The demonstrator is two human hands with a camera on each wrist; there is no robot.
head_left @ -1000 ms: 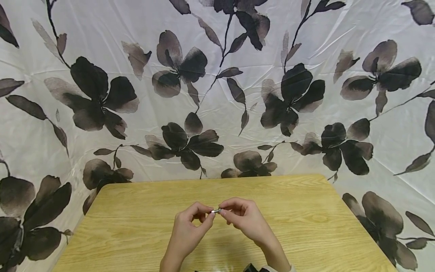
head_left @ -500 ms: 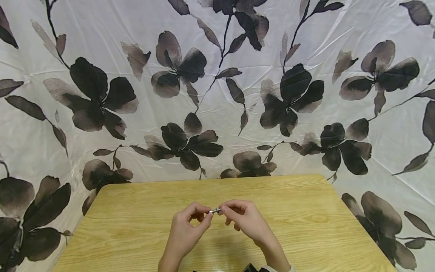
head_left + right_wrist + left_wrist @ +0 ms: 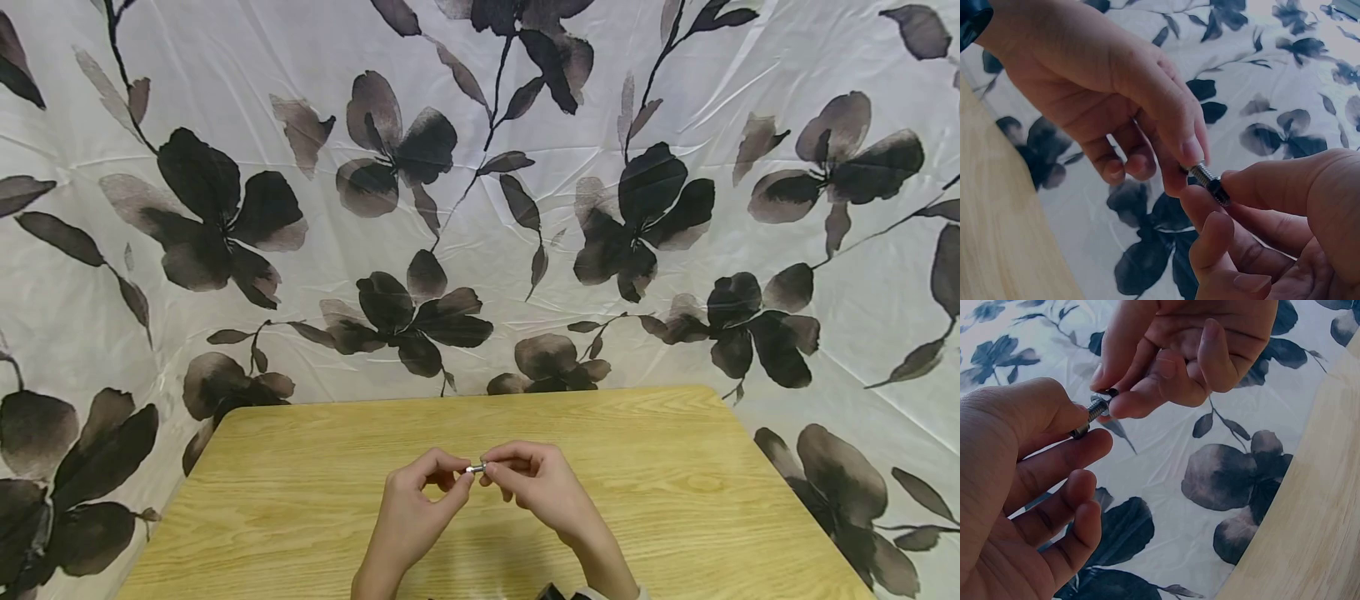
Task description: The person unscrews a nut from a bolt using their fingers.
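Observation:
Between the two hands, above the table, is a small silver metal bolt (image 3: 476,468) with a threaded shank (image 3: 1095,411). My left hand (image 3: 414,510) pinches one end of it between thumb and index finger; those fingers partly hide that end. A dark nut (image 3: 1214,185) sits around the shank towards the other end, with some thread showing past it in the right wrist view. My right hand (image 3: 551,492) pinches the nut with thumb and index finger. The remaining fingers of both hands are loosely bent and hold nothing.
A light wood-grain table (image 3: 300,467) with rounded far corners lies under the hands. Behind and beside it hangs a white cloth (image 3: 525,250) printed with dark flowers. A black band (image 3: 972,22) shows around the left wrist.
The right thumb and index finger have shifted on the nut, the thumb sliding forward and then back. Both hands have moved only slightly, and the left keeps its pinch on the bolt.

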